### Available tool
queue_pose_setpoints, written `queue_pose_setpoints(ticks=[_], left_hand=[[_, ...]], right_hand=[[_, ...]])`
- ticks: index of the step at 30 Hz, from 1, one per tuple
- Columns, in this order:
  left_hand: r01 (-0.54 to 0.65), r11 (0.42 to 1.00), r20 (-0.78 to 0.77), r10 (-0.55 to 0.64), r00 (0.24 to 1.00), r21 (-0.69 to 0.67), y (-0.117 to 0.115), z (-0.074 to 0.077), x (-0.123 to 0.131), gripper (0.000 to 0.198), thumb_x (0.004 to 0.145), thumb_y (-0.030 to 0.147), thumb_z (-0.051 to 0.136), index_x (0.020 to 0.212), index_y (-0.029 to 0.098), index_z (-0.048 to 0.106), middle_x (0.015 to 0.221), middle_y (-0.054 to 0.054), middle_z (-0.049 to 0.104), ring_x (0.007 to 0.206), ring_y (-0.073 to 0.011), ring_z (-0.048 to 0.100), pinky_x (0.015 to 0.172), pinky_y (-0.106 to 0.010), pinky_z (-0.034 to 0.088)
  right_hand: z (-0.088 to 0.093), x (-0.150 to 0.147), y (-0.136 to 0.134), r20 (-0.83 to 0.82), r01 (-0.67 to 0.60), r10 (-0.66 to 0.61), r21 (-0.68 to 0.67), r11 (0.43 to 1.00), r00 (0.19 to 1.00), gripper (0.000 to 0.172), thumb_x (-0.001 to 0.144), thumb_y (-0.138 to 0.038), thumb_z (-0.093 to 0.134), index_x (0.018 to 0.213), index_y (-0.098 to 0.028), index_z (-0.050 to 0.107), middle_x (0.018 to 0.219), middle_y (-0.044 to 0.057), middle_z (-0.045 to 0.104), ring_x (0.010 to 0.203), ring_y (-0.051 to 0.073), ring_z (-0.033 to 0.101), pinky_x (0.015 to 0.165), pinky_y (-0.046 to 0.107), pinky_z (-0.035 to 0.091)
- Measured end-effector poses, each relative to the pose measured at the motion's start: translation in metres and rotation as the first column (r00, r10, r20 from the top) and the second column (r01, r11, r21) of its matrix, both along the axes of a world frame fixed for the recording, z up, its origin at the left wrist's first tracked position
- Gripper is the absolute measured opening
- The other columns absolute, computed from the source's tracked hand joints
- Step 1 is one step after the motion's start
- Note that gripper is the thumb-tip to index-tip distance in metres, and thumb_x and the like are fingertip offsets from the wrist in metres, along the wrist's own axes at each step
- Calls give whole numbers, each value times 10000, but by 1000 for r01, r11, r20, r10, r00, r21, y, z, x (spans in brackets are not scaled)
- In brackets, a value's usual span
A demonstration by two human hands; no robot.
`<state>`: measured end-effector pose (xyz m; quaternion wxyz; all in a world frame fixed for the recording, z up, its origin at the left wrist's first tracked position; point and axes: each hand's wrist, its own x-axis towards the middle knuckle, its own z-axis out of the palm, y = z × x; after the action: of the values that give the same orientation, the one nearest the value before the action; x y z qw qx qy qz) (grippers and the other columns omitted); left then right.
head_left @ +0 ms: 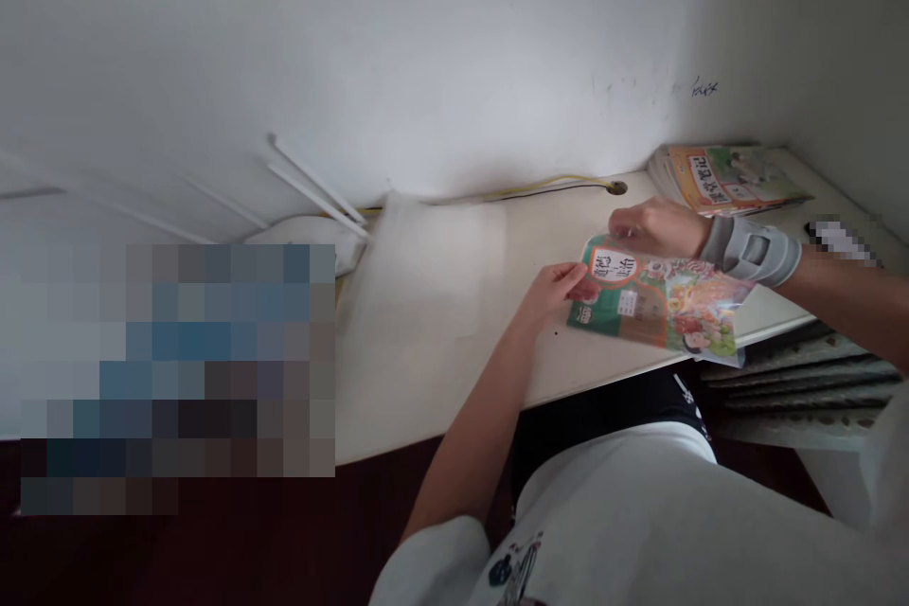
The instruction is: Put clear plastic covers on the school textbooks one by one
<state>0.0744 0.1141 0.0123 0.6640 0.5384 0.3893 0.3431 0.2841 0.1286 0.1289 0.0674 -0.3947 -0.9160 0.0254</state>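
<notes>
A textbook with a green and orange picture cover is held just over the white desk. Clear plastic sticks out past its lower right end, like a book sleeve around it. My left hand pinches the book's left edge, thumb on the front. At the upper edge is my right hand, its fingers curled together at the plastic-covered corner; the fingertips are partly hidden. A grey band wraps my right wrist.
Behind my right hand, a stack of books lies against the wall. Yellow and black cables run along the desk's back edge to a hole. White rods stand at left, near a pixelated area. Shelves sit under the desk's right side.
</notes>
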Motion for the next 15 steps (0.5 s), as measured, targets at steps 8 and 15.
queue_pose_setpoints(ticks=[8, 15], left_hand=[[25, 999, 23, -25, 999, -21, 2, -5, -2, 438, 697, 537, 664, 864, 132, 676, 751, -76, 710, 671, -158, 654, 700, -296, 504], [126, 992, 141, -123, 982, -16, -4, 3, 0, 465, 695, 489, 691, 1028, 169, 636, 848, -62, 719, 695, -162, 676, 611, -239, 494]], right_hand=[[-1, 3, -2, -261, -10, -49, -223, 975, 964, 244, 808, -342, 495, 921, -187, 646, 679, 15, 644, 588, 133, 524, 595, 252, 393], [-1, 1, -6, -322, -24, -93, -342, 939, 942, 312, 776, -477, 521, 797, -193, 648, 681, 8, 636, 596, 120, 509, 564, 236, 388]])
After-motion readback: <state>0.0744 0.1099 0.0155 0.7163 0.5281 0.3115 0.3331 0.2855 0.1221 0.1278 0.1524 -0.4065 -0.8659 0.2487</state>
